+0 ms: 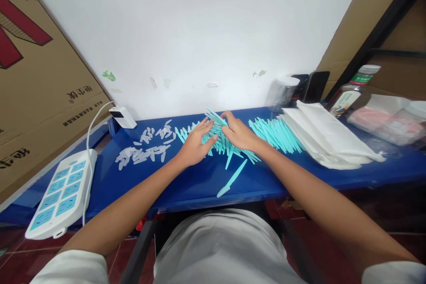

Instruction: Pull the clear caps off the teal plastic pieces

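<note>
Both of my hands rest on a heap of thin turquoise plastic sticks on a blue table. My left hand lies on the heap's left side, fingers stretched out and slightly spread. On the heap's right side my right hand curls its fingers over a bunch of sticks. One turquoise stick lies alone near the table's front edge. A second heap of turquoise sticks sits further right. Small clear plastic caps lie scattered to the left.
A stack of white bags lies at the right, with a clear jar, a bottle and plastic-wrapped packs behind it. A white power strip sits at the left edge, a charger by the wall. Cardboard boxes stand left.
</note>
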Motion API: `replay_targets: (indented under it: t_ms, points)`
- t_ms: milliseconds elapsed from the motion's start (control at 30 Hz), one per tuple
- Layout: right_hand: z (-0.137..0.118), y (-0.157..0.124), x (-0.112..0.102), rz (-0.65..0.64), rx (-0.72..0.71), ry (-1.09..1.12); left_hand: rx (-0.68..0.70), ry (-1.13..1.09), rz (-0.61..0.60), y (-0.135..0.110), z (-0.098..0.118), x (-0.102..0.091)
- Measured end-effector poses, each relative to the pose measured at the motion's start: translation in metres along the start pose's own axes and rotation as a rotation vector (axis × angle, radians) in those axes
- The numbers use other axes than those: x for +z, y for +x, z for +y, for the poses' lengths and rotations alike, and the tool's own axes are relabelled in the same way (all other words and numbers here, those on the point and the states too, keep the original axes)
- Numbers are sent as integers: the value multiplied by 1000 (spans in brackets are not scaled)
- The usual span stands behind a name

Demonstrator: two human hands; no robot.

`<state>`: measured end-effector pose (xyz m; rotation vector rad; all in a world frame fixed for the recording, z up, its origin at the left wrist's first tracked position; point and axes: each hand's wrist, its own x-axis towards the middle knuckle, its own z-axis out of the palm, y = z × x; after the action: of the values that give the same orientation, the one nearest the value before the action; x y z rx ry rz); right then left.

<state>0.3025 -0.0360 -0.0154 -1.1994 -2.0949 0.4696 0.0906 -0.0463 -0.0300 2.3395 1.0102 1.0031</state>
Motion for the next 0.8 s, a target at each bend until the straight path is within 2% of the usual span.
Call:
replay_targets:
  t_ms: [167,333,433,533,600,667,733,800]
  points:
    - [-1,-2,-1,-5,1,-61,-101,-152,-26,0,-5,1]
    - [-1,0,-2,-2,14,-9,-91,-157,-31,1,-3,-1]
    - [-3,2,0,12,53,151,-64,-120,114,3,-3,-3]
    - [-8,3,1,24,122,426,-53,-139,278,5,-5,-4]
    - [-11,3,0,-65,161,638,-63,-223,305,7,-7,-5]
    - [-14,2,-3,-211,173,805,-73,-323,298,8,-5,-7]
    - [-16,1,-6,-327,164,885,-69,-403,285,8,0,-10]
    - [-18,1,-8,-375,143,896,-52,-442,273,7,6,-13]
